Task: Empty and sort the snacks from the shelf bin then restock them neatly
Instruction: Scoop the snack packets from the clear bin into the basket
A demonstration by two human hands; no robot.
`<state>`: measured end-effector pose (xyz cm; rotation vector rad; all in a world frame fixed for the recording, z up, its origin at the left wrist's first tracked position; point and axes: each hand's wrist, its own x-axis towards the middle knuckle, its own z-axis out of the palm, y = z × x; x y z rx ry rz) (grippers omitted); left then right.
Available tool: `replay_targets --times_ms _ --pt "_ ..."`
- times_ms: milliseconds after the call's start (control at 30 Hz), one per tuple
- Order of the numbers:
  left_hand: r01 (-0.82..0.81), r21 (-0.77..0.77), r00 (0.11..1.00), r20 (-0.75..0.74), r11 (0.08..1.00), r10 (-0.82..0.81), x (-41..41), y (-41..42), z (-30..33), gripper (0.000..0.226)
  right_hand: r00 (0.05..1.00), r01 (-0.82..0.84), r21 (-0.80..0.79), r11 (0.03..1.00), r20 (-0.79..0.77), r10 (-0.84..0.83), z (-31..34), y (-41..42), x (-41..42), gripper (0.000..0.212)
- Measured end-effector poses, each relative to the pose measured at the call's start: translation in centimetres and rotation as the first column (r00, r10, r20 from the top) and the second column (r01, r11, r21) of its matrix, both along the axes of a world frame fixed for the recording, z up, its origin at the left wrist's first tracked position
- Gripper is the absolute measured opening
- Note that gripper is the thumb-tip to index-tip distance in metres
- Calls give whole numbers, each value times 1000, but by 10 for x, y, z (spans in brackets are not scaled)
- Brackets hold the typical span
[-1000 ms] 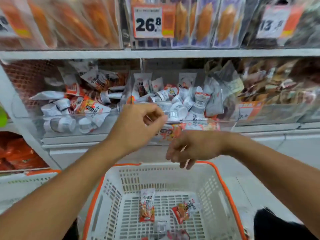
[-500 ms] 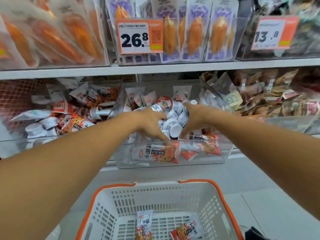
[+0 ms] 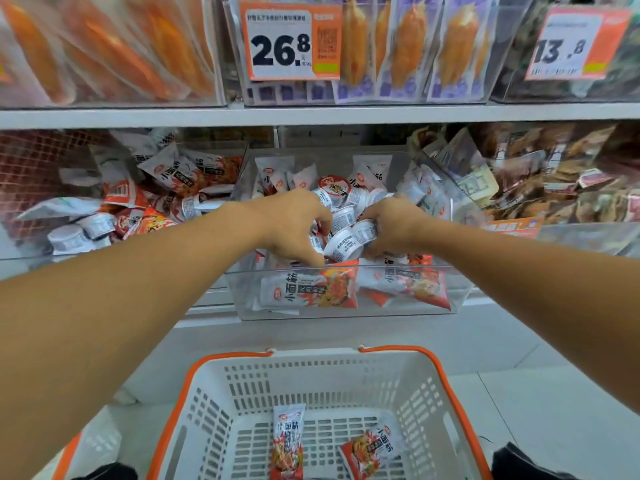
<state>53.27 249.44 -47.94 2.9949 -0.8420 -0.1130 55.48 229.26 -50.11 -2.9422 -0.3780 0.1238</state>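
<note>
Gripping snack cups [image 3: 346, 242], both hands [image 3: 391, 226].

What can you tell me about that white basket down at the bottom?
The white basket is perforated plastic with slotted walls and floor, an orange rim and orange handles folded down. It sits upright and open below the shelf, under both arms; neither hand touches it. Two snack packets lie on its floor, with one corner hidden by the frame's edge.
</note>
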Motion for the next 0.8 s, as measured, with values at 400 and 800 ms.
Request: replay_targets --times_ms 400,800 --pt "-31 99 992 125 995 19 10 29 8 44 998 49 319 946 29 -62 36 5 -18 35" --pt "-78 -404 981 133 912 142 -6 34 23 51 994 32 425 905 84 -75 55 4 -41 32"
